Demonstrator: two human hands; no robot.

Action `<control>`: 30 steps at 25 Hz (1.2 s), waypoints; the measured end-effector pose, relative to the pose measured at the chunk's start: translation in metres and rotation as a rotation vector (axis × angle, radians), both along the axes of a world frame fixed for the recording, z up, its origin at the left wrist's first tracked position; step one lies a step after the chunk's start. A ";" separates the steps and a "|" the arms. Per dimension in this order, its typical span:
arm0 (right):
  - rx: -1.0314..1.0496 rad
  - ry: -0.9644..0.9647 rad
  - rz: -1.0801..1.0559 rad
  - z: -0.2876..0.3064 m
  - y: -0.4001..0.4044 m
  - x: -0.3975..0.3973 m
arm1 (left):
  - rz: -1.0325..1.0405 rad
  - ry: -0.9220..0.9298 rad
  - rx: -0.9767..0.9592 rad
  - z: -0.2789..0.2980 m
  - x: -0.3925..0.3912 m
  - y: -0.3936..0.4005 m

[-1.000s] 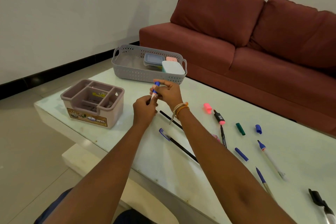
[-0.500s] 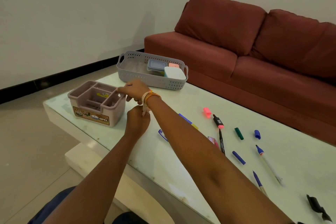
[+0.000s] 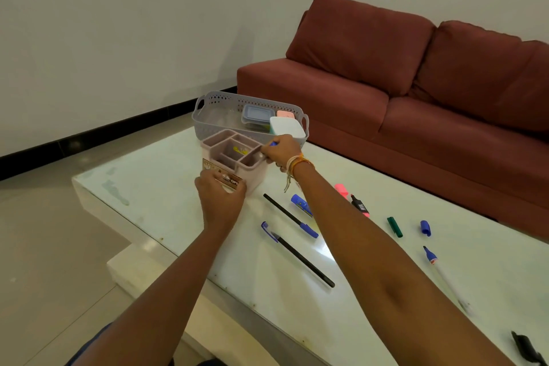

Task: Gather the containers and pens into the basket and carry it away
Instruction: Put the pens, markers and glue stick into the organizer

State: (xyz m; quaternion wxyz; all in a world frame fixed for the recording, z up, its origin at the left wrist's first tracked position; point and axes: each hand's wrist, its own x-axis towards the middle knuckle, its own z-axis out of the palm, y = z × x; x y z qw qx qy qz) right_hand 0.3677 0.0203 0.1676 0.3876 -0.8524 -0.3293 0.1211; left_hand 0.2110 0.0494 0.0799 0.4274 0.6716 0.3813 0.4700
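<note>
Right hand (image 3: 279, 149) grasps blue pen (image 3: 272, 143) at pink organizer (image 3: 233, 159) rim. Left hand (image 3: 220, 194) fingers curl round its front wall; basket (image 3: 214, 114) just behind organizer.

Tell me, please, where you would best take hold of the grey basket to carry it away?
By the cut-out handles in its two short end walls, one hand from each end. The grey basket is long, and its lidded boxes sit bunched toward one end, so a one-handed lift would probably tip it.
</note>
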 end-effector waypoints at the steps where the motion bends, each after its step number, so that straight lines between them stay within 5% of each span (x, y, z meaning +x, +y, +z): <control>1: 0.018 0.002 -0.033 0.004 0.001 0.002 | -0.018 0.056 -0.003 0.001 0.003 0.001; 4: 0.318 0.108 -0.194 0.029 0.009 0.007 | -0.047 0.251 0.090 -0.001 0.011 0.004; 9: 0.752 0.240 0.120 0.065 0.039 -0.011 | 0.010 0.393 0.129 -0.009 0.017 0.005; 16: 0.560 0.085 0.124 0.048 0.098 -0.022 | 0.078 0.398 0.146 -0.012 0.023 0.007; 20: 0.190 0.014 0.153 0.030 0.093 -0.010 | 0.063 0.403 0.161 -0.011 0.023 0.008; 30: 0.086 0.015 -0.097 0.006 -0.087 0.021 | -0.013 0.156 0.132 -0.005 -0.002 -0.016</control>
